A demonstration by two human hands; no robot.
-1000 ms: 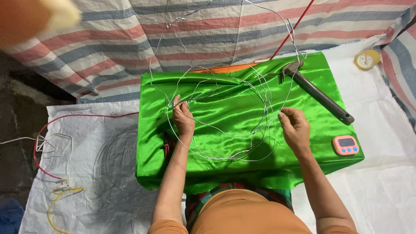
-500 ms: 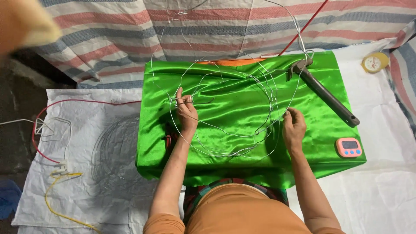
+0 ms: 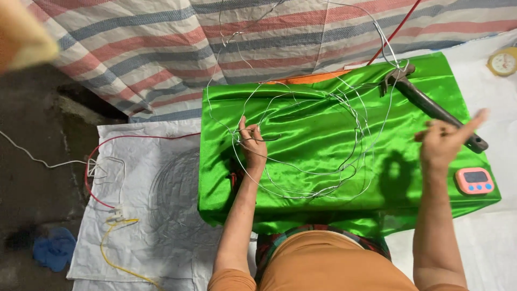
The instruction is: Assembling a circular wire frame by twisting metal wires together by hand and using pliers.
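I see a green satin cloth (image 3: 323,140) covering the work surface, with a loose coil of thin wire (image 3: 307,156) spread across it. My left hand (image 3: 252,143) pinches the coil's left side; my right hand (image 3: 444,141) is lifted, fingers loosely curled, whether on a strand I cannot tell. I judge the coil is being shaped; next needs a steady pull. A hammer (image 3: 431,105) and pink timer (image 3: 474,180) lie nearby.

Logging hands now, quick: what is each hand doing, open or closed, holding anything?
Left hand: closed, pinching the wire on the green cloth.
Right hand: raised, blurred; grip cannot be told.
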